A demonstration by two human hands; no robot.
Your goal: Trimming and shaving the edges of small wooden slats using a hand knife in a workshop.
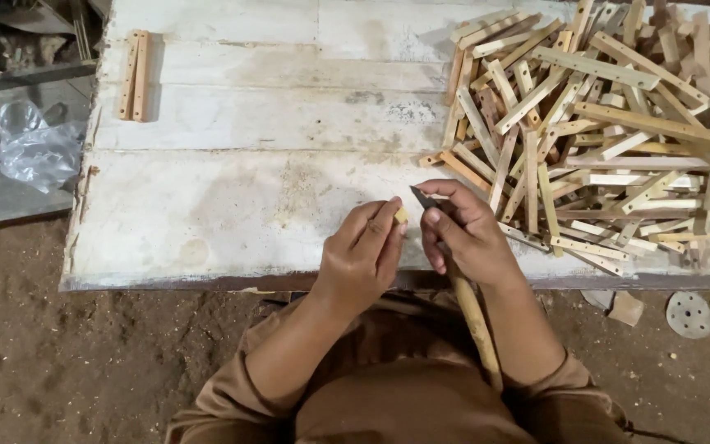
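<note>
Left hand (365,251) pinching a small wood chip (402,215). Right hand (467,234) gripping a blade (422,197) on a long stick (475,321). Slat pile (610,131) just right.

Both forearms reach forward, close together, sleeves pushed up near the elbows. The left hand (365,251) is curled, its fingertips pinched together and pointing right. The right hand (463,234) is clenched in a grip, thumb pressed forward, knuckles up.

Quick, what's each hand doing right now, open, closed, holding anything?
Left hand: closed, pinching a small pale wooden piece at its fingertips.
Right hand: closed around a wooden-handled blade tool, metal tip pointing toward the piece.
</note>
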